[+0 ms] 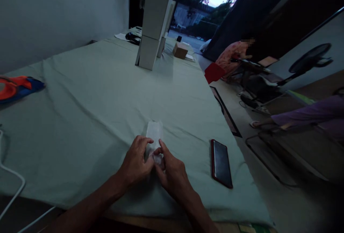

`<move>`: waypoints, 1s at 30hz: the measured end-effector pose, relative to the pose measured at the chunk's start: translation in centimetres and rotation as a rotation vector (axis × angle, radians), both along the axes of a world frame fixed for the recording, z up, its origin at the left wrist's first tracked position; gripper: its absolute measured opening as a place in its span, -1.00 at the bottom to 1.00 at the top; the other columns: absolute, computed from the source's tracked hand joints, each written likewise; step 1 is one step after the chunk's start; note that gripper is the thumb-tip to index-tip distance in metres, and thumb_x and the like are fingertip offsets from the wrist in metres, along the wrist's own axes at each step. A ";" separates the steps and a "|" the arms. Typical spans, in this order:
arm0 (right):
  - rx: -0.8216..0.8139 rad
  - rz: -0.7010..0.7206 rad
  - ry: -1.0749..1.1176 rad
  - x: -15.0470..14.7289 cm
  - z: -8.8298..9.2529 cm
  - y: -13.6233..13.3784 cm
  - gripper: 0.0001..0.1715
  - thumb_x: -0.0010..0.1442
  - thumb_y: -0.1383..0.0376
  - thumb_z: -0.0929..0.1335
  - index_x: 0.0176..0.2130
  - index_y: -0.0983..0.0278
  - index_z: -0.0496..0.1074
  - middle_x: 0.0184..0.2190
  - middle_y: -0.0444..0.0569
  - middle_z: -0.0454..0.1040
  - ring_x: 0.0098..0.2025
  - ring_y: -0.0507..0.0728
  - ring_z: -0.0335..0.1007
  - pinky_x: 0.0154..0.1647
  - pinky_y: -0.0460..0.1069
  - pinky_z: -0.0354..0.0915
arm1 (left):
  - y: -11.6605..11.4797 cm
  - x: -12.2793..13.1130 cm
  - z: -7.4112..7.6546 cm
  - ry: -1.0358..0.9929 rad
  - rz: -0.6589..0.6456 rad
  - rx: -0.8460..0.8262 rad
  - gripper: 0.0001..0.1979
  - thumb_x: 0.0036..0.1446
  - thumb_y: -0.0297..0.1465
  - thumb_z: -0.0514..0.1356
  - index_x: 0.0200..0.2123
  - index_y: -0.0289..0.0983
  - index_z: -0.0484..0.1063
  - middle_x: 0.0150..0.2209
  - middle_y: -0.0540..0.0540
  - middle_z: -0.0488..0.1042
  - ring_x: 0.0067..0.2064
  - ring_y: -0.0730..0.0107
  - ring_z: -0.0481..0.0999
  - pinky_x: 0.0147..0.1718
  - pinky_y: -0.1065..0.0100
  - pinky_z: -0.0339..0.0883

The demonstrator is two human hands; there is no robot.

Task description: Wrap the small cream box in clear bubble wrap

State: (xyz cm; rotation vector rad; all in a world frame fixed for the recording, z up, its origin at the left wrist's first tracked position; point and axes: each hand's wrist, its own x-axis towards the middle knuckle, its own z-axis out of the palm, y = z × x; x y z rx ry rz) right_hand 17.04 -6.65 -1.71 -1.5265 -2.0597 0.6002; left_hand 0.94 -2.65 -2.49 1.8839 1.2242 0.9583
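Observation:
A whitish, translucent plastic wrapper (154, 130), long and narrow, lies on the pale green cloth in front of me, its far end pointing away. My left hand (137, 157) pinches the crumpled near end from the left side. From the right, my right hand (172, 168) grips the same near end, thumb and fingers bent round it. Both hands almost meet there, and the fingers partly hide the plastic. Whether anything is inside the wrapper, I cannot tell. To the right of my right hand lies a phone (221, 163) in a red case.
The pale green cloth (88, 125) covers the table. Tall white boxes (153, 21) and a small brown box (180, 50) stand farther back. An orange-and-blue item (18, 86) lies left, near a white cable (16, 174). Beyond the right edge are people, chairs and a fan (310, 58).

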 end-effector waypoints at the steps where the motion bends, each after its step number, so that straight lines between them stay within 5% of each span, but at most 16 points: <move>1: 0.007 0.007 -0.025 0.0 0.1 0.0 -0.13 0.15 0.39 0.26 0.37 0.27 -0.12 -0.07 0.09 0.50 -0.33 0.11 0.44 -0.19 0.05 0.39 | -0.1 0.1 0.1 0.008 0.028 -0.012 -0.72 0.06 -0.46 0.10 -0.10 -0.23 0.30 -0.14 -0.14 0.36 -0.20 0.25 0.42 -0.26 0.21 0.41; 10: -0.116 0.075 0.233 1.3 1.0 1.1 -0.20 0.17 0.41 0.22 0.34 0.23 -0.07 -0.09 0.03 0.50 -0.44 0.00 0.35 -0.39 -0.09 0.32 | -0.3 1.4 -1.0 0.069 0.012 -0.013 -0.83 0.05 -0.49 0.13 -0.25 -0.23 0.25 -0.22 -0.08 0.32 -0.15 0.25 0.38 -0.16 0.18 0.35; 14: -0.062 -0.130 0.332 1.9 0.8 1.7 -0.41 0.20 0.36 0.24 0.22 0.26 0.16 -0.20 -0.02 0.52 -0.51 -0.03 0.28 -0.48 -0.11 0.26 | -0.3 1.6 -0.9 0.088 0.005 -0.019 -0.78 0.00 -0.52 0.15 -0.24 -0.23 0.24 -0.22 -0.07 0.31 -0.15 0.25 0.37 -0.15 0.18 0.35; 17: 0.000 -0.227 0.275 2.4 0.3 2.0 -0.45 0.21 0.33 0.25 0.19 0.28 0.19 -0.21 -0.01 0.53 -0.42 0.02 0.35 -0.42 -0.09 0.29 | -0.2 1.6 -0.9 0.092 0.000 -0.012 -0.76 -0.03 -0.54 0.15 -0.25 -0.22 0.23 -0.23 -0.06 0.31 -0.16 0.25 0.38 -0.14 0.18 0.36; 23: 0.125 -0.044 0.078 2.3 -0.7 2.5 -0.34 0.20 0.41 0.23 0.28 0.24 0.10 -0.13 0.02 0.55 -0.11 0.17 0.42 -0.06 0.11 0.31 | -0.2 1.5 -1.0 0.105 -0.017 0.044 -0.73 -0.01 -0.53 0.14 -0.20 -0.21 0.25 -0.20 -0.08 0.33 -0.11 0.22 0.38 -0.11 0.17 0.36; 30: 0.097 0.003 0.032 2.4 -0.9 3.1 -0.37 0.25 0.38 0.21 0.29 0.26 0.12 -0.11 0.07 0.54 -0.11 0.22 0.41 -0.03 0.16 0.27 | 0.3 1.0 0.6 0.287 -0.196 0.249 -0.60 0.04 -0.53 0.13 -0.02 -0.18 0.32 -0.07 -0.11 0.38 -0.06 0.15 0.36 -0.05 0.10 0.32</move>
